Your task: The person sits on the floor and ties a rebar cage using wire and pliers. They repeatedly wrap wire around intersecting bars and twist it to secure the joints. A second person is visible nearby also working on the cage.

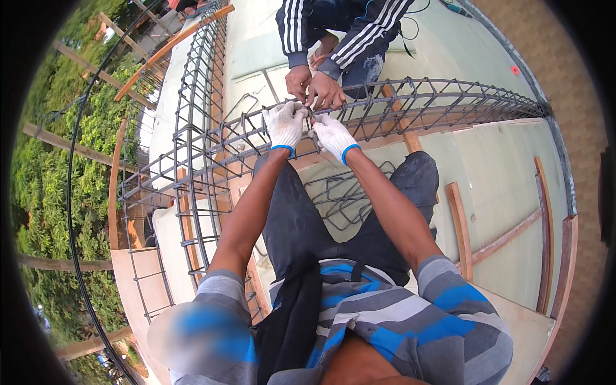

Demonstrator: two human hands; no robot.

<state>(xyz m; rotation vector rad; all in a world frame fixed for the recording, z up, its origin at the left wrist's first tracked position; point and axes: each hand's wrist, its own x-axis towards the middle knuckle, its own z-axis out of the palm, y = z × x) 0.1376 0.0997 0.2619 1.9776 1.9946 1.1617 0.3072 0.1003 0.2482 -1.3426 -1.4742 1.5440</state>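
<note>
A long rebar cage [435,100] of steel bars and stirrups runs across in front of me. My left hand [283,126], in a white knit glove with a blue cuff, has its fingers closed at the upper bars. Beside it my right hand [333,137], gloved alike, has curled fingers on the near side of the cage. Any small piece of wire between the fingertips is too hidden to tell. Touching the same spot from the far side are a co-worker's two bare hands [317,90]. Between my knees lie several loose bent stirrups [344,195].
Another rebar cage [192,96] crosses this one at the left. Timber pieces [459,231] stand at the right by the edge of the pale deck [500,168]. A black cable [72,168] and wooden poles [77,149] run along the left, before trees. A red ring [515,70] lies far right.
</note>
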